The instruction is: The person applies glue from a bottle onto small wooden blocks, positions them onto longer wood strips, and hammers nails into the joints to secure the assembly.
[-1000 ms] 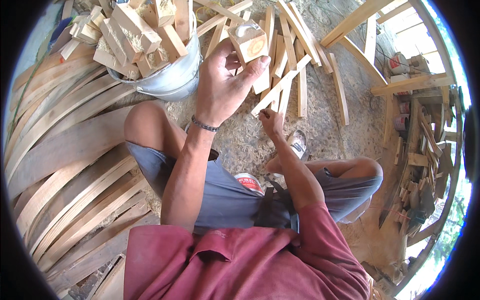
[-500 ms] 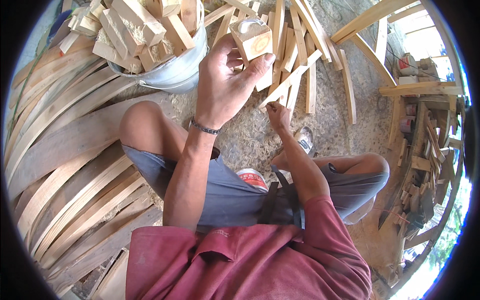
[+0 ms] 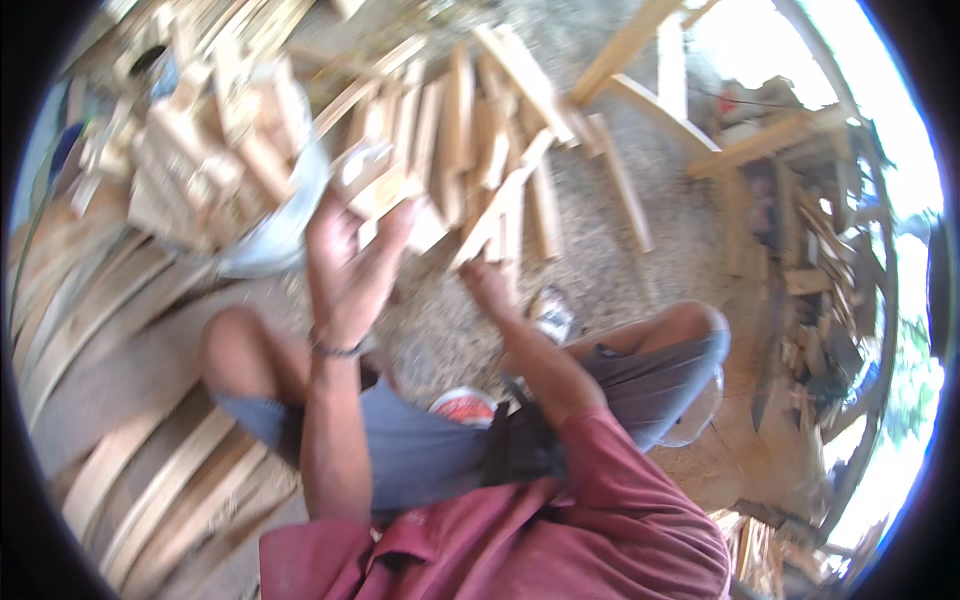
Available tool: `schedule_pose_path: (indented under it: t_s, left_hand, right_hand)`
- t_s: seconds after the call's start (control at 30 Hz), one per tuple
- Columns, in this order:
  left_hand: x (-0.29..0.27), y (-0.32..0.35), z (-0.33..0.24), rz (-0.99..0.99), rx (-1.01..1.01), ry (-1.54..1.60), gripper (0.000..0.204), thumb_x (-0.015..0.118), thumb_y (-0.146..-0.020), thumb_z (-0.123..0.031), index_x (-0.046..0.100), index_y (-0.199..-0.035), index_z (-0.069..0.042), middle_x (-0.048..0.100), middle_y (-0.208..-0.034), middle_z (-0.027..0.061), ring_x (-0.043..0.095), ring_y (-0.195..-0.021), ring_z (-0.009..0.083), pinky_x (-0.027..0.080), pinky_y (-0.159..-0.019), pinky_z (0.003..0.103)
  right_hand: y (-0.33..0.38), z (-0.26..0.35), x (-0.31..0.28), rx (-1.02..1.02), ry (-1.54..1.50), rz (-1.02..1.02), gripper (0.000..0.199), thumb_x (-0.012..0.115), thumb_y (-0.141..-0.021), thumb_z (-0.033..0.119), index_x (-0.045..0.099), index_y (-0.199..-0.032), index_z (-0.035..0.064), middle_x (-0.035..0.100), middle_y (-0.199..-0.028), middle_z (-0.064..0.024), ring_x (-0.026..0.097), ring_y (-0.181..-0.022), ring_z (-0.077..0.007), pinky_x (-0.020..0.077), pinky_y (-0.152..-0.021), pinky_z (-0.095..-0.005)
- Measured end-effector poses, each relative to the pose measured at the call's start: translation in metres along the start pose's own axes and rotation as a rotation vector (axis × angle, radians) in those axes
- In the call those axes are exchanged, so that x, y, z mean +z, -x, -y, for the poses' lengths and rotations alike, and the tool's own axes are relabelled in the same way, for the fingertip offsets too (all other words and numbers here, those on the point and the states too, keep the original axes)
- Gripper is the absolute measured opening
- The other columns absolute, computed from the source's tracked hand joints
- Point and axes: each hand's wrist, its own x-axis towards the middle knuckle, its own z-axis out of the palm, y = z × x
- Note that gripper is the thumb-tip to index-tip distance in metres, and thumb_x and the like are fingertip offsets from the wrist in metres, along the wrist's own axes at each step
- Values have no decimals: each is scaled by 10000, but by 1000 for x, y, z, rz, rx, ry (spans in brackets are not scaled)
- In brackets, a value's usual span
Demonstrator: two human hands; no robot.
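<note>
Wood block (image 3: 380, 192) held in L hand (image 3: 346, 268), R hand (image 3: 491, 287) apart, blurred.

Wood blk (image 3: 380, 192) | pale, squared, blurry | end face twd cam | held in L hand (image 3: 348, 262)

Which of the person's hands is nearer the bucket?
Left. The left hand, holding a block, appears just to the bucket's right. The right hand is farther right, beyond the left one, near the lower end of a slat.
</note>
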Motion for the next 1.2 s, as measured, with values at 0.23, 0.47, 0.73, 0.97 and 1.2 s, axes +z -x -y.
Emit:
schedule_pose_path:
  t_s: [0.23,0.47,0.73,0.97,1.2]
  left_hand:
    - [9,2,10,-6,-27,-64,304,693,-921,-54,564,-1188,13,623,-1054,53,618,-962,116,525,-849,290]
    - [18,3,14,27,-17,-84,280,695,-920,-74,575,-1160,7,617,-1027,53,615,-931,120,519,-839,288]
    - [5,3,19,-1,-6,-91,319,703,-915,-72,578,-1192,24,636,-1047,58,613,-934,112,518,-833,277]
    - [4,9,28,27,-19,-113,349,725,-909,-99,592,-1212,12,669,-1072,67,648,-969,132,541,-848,293]
    - [-1,8,25,48,-34,-164,334,719,-916,-100,600,-1206,14,670,-1085,77,663,-963,139,559,-841,290]
  right_hand:
    - [-9,21,-18,55,-28,8,167,633,-870,288,651,-854,123,670,-805,-110,681,-740,-325,537,-641,-483]
    - [-4,32,-34,262,-184,151,214,652,-904,320,655,-1006,132,667,-930,-89,674,-916,-310,538,-778,-438]
    - [8,0,13,805,-816,-209,406,621,-805,194,541,-1180,60,596,-851,-82,611,-799,-210,505,-725,-364]
    - [-12,-6,20,1030,-1579,367,674,499,-981,529,359,-1483,102,470,-1434,-161,469,-1296,-317,312,-1117,-541]
    - [-8,2,-11,1146,-1730,310,553,581,-951,549,449,-1292,133,543,-1072,-48,573,-1001,-253,467,-963,-484]
